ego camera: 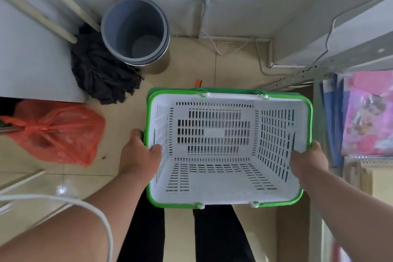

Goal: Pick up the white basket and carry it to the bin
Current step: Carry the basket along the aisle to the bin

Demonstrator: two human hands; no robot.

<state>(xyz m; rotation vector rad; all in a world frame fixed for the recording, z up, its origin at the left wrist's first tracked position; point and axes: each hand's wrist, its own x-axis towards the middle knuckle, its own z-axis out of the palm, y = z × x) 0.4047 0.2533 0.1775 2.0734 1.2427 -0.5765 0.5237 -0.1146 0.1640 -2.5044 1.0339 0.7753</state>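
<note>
The white basket (227, 189) has slotted walls and a green rim, and it is empty. It hangs above the floor in front of my legs. My left hand (139, 155) grips its left rim, thumb inside the wall. My right hand (308, 160) grips the right rim the same way. The bin (136, 30) is a grey round bucket, standing upright on the floor against the wall, up and to the left of the basket. The bin looks empty inside.
A dark mop head (102, 70) lies on the floor left of the bin. An orange plastic bag (57, 132) hangs at the left. A metal bed frame (331, 57) and pink bedding (368, 112) fill the right side. A white cable (229, 47) runs from the wall socket.
</note>
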